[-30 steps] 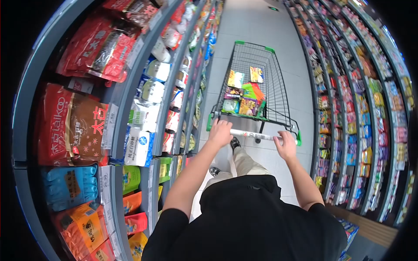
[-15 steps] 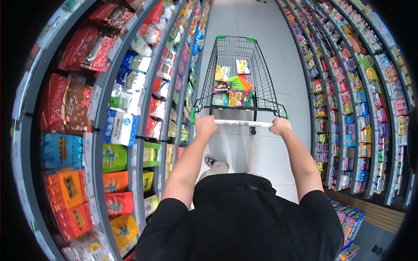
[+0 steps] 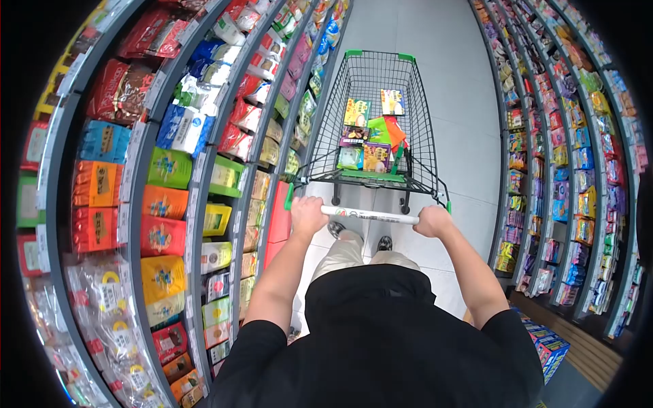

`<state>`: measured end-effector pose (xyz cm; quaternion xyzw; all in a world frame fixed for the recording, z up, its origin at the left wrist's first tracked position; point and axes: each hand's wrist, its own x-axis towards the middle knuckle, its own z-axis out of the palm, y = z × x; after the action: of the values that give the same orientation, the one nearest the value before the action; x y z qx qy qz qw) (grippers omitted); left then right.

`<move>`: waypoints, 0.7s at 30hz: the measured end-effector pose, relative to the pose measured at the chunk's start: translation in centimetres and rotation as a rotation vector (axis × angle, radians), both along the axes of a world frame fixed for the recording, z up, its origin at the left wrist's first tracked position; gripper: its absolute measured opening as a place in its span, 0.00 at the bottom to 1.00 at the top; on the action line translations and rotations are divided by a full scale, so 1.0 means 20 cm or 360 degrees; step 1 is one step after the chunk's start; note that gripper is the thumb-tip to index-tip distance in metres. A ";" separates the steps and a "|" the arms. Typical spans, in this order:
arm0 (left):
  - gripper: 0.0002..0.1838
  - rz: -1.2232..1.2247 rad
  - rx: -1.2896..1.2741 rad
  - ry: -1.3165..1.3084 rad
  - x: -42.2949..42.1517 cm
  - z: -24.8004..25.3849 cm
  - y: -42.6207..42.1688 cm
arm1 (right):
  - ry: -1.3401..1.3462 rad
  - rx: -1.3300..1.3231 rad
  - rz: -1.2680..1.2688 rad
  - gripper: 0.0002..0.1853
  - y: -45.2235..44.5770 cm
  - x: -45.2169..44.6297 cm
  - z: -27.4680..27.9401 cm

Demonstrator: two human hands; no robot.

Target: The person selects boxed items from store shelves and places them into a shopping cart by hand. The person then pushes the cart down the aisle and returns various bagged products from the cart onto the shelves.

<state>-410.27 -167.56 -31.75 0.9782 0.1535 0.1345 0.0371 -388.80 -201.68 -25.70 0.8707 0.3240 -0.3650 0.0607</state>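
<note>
Both of my hands hold the white handle (image 3: 371, 215) of a black wire shopping cart (image 3: 423, 102) with green corners. My left hand (image 3: 309, 216) is wrapped round the handle's left end, and my right hand (image 3: 433, 222) grips its right end. Inside the cart, near the handle, lie several packages: a yellow and green box (image 3: 357, 112), a yellow and white box (image 3: 392, 102), a dark package (image 3: 354, 136), a purple and yellow package (image 3: 377, 157), a green and white package (image 3: 350, 158) and a green and orange packet (image 3: 386, 132).
Shelves of bagged goods (image 3: 163, 221) line the left side, close to my left arm. More shelves with small colourful packets (image 3: 583, 180) run along the right. Grey tiled floor (image 3: 449, 68) stretches ahead between them. Blue boxes (image 3: 549, 350) stand at the lower right.
The left shelf goods have slid back past me as the cart and I moved along the aisle. My right hand, loosely on the handle at first, has closed round it.
</note>
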 end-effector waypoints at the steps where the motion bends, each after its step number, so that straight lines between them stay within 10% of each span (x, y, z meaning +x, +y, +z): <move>1: 0.05 0.0009 -0.0027 0.0018 -0.08 0.00 -0.07 | 0.0012 0.0011 -0.0002 0.21 -0.07 -0.07 -0.03; 21: 0.08 0.0011 -0.0193 0.0194 -1.33 -0.06 -0.72 | -0.0395 0.0041 -0.0061 0.19 -0.73 -1.39 -0.10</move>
<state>-436.81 -181.88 -32.99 0.9800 0.1667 0.0653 0.0865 -416.63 -216.28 -27.80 0.9159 0.3022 -0.2513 0.0821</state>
